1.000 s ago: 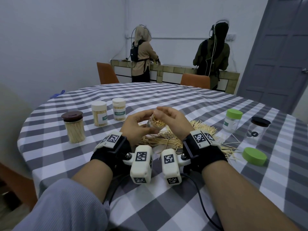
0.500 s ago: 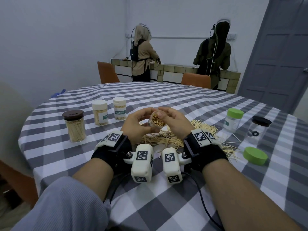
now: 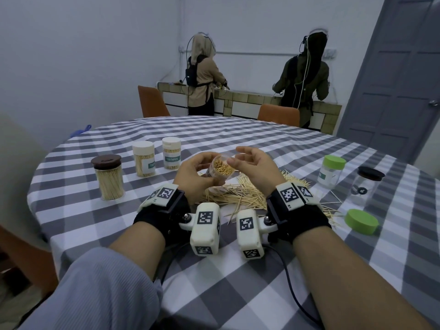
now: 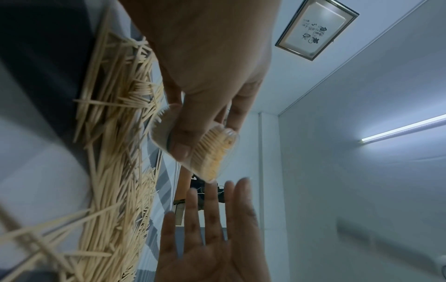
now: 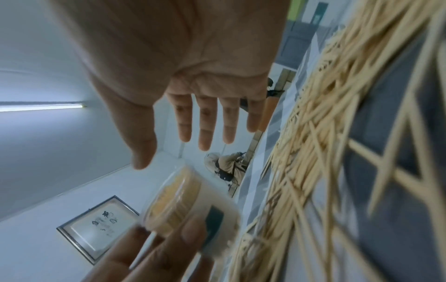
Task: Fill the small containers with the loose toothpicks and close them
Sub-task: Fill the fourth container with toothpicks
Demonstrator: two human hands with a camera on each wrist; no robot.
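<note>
left hand [image 3: 194, 178] grips small clear plastic container [image 3: 220, 169] packed with toothpicks, mouth tilted toward wearer | right hand [image 3: 256, 167] just beside rim, fingers spread, empty | loose toothpick pile [image 3: 240, 195] below

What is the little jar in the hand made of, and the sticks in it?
The small jar looks like clear, glossy plastic, since the contents show through its wall; it might be glass. The toothpicks inside look like pale, matte wood or bamboo. The left hand holds it.
</note>
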